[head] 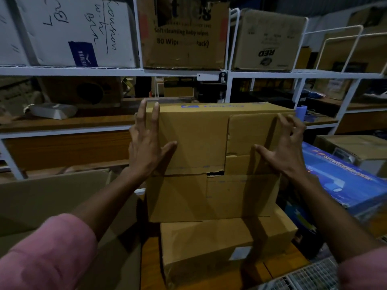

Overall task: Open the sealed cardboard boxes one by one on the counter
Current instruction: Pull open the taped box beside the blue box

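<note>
In a dim storeroom lined with white shelves [188,72], a carton [201,147] stands atop another box [219,243] on the counter. The left hand [146,147] presses flat on its left edge; the right hand [287,147] hovers, fingers spread and half-curled. Stiff, probably light cardboard, best taken by the side edges.

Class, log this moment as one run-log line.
left hand: flat on cardboard box | right hand: fingers curled at its right edge | flaps: closed

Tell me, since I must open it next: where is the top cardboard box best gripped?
Probably by its two short ends, one hand from each side: the top cardboard box is wide, and the left hand already lies flat on its left end.
</note>
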Tool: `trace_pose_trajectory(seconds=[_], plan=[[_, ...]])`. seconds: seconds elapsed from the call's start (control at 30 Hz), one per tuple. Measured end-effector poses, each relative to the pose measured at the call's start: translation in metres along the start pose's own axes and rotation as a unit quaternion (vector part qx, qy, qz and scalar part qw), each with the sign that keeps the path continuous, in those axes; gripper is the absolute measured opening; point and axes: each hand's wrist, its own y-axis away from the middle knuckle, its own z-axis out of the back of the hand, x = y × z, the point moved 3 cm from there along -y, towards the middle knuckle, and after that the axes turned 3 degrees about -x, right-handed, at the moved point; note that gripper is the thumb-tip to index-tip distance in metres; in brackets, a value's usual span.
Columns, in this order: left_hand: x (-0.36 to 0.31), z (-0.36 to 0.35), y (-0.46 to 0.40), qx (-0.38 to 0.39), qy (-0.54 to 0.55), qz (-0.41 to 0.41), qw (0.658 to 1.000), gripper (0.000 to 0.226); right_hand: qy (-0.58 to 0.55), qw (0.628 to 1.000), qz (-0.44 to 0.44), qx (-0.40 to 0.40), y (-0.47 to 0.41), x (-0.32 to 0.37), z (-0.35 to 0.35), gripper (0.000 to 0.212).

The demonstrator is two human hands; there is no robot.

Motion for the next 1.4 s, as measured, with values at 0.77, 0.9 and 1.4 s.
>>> trace_pose_trajectory(seconds=[0.77, 0.9, 1.4], plan=[[-0.001, 0.004, 0.049, -0.116, 0.008, -0.065, 0.991, 0.074, 0.009, 0.997, 0.007, -0.071, 0.028, 0.005, 0.022, 0.063], [-0.007, 0.015, 0.084, -0.143, 0.026, -0.032, 0.989, 0.055, -0.03, 0.993, -0.041, -0.104, 0.067, 0.021, 0.02, 0.052], [-0.039, 0.042, 0.195, 0.019, -0.111, -0.003, 0.994, 0.037, 0.057, 0.997, -0.023, 0.045, 0.168, 0.113, 0.016, 0.053]])
